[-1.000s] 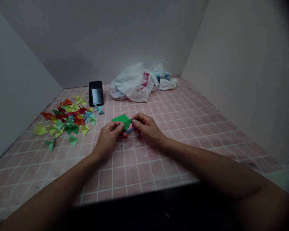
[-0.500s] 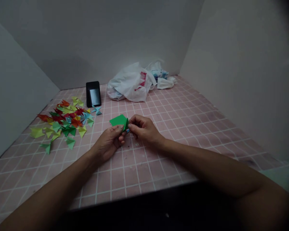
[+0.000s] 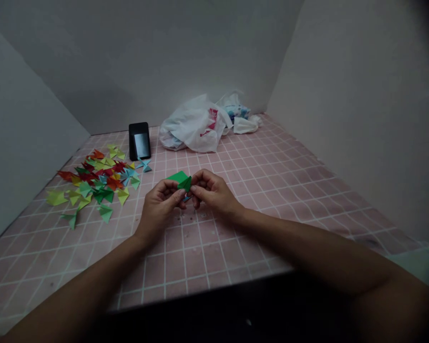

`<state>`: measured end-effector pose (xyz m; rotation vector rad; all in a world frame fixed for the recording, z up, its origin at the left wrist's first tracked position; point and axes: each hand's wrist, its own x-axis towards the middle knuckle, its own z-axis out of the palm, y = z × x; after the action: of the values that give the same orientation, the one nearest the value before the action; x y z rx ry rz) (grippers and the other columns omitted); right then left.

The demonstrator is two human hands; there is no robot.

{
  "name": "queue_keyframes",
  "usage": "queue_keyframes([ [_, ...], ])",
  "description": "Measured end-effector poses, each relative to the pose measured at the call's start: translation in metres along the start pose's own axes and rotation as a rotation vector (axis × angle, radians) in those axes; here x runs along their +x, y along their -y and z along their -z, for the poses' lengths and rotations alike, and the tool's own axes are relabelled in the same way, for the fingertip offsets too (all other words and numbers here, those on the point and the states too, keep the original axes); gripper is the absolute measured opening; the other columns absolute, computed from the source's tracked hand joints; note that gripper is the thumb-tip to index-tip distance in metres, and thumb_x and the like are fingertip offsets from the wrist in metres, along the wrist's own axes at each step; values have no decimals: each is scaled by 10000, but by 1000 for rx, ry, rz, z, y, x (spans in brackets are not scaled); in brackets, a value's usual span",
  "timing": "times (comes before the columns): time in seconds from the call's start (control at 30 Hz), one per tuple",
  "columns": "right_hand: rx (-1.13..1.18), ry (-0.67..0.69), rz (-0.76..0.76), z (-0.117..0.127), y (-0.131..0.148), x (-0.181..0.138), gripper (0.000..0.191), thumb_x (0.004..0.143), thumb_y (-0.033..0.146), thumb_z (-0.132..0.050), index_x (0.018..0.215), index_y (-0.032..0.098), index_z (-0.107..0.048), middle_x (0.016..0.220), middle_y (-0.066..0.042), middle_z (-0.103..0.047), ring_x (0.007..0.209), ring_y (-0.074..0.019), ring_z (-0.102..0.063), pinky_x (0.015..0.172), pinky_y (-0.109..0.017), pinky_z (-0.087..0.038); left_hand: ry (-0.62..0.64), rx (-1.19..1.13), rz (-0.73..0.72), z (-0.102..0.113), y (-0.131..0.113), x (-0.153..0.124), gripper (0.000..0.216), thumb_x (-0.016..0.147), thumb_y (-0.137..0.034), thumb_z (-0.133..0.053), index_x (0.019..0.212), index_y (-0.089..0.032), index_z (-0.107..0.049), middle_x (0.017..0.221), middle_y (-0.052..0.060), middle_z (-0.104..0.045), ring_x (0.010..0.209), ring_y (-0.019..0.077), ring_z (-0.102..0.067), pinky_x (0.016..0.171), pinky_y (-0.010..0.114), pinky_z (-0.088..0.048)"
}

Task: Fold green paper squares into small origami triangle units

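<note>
Near the frame's centre, a green piece point(image 3: 185, 184), part-folded I'd judge, pinched by left hand point(image 3: 156, 204) and right hand point(image 3: 217, 196) alike! A flat sheet point(image 3: 178, 176) shows just behind, unworked; at left, folded papers point(image 3: 103, 194) lie heaped, seemingly finished.

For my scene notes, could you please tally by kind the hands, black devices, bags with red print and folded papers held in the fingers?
Hands: 2 (left hand, right hand)
Black device: 1
White bag with red print: 1
Held green paper: 1
Total: 5
The loose folded papers overlap, so I left them out.
</note>
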<state>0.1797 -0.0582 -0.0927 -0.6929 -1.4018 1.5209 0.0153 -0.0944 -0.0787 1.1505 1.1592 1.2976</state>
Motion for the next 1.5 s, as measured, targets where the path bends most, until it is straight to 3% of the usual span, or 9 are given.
queue_keyframes([
  [0.23, 66, 39, 55, -3, -2, 0, 289, 816, 297, -742, 1013, 220, -544, 870, 31, -646, 593, -89, -634, 522, -231, -538, -44, 171, -225, 1, 4, -1, 203, 791, -272, -797, 862, -198, -622, 767, -36, -642, 628, 117, -650, 609, 243, -550],
  [0.43, -14, 26, 110, -4, 0, -2, 203, 850, 320, -721, 945, 221, -571, 837, 29, -641, 589, -78, -588, 558, -237, -530, -47, 345, -388, 5, 10, -3, 124, 836, -240, -765, 865, -222, -645, 768, -28, -648, 671, 137, -644, 670, 267, -533],
  [0.63, -18, 8, 193, -7, 2, -7, 197, 886, 281, -705, 1050, 256, -599, 931, 16, -661, 637, -88, -591, 575, -245, -514, -57, 417, -486, 7, 7, -3, 113, 830, -213, -766, 839, -232, -654, 786, -11, -650, 698, 153, -643, 695, 284, -531],
  [0.73, -77, 4, 226, -5, 3, -7, 135, 907, 283, -688, 1022, 251, -625, 951, 13, -653, 625, -79, -576, 576, -246, -508, -61, 439, -503, 7, 7, -3, 116, 843, -206, -751, 887, -234, -648, 810, -15, -658, 700, 144, -654, 698, 279, -539],
  [0.87, -109, 3, 227, -4, 4, -7, 126, 918, 322, -689, 989, 243, -621, 908, 18, -644, 618, -80, -569, 579, -249, -507, -58, 425, -474, 8, 8, -3, 272, 845, -203, -754, 1101, -243, -672, 919, 5, -681, 772, 158, -689, 729, 294, -579],
  [1.03, -165, 26, 246, -4, 4, -8, 129, 925, 284, -666, 1028, 245, -599, 922, 10, -640, 643, -88, -586, 599, -255, -514, -13, 494, -511, 9, 7, -3, 186, 876, -144, -700, 1039, -231, -713, 926, 26, -715, 809, 167, -706, 718, 282, -578],
  [1.23, -277, 2, 319, -2, 1, -9, 73, 918, 196, -617, 954, 232, -563, 837, 29, -592, 644, -92, -582, 605, -252, -498, 26, 485, -547, 9, 11, -1, 310, 893, -175, -706, 1199, -227, -702, 1087, 53, -736, 878, 177, -737, 771, 292, -621],
  [1.5, -368, 7, 392, -1, 1, -10, 185, 910, 130, -599, 1052, 247, -590, 981, -12, -648, 756, -115, -611, 673, -273, -526, 9, 421, -574, 8, 13, -1, 300, 835, -81, -696, 1090, -230, -640, 813, -43, -669, 673, 105, -704, 655, 207, -591],
])
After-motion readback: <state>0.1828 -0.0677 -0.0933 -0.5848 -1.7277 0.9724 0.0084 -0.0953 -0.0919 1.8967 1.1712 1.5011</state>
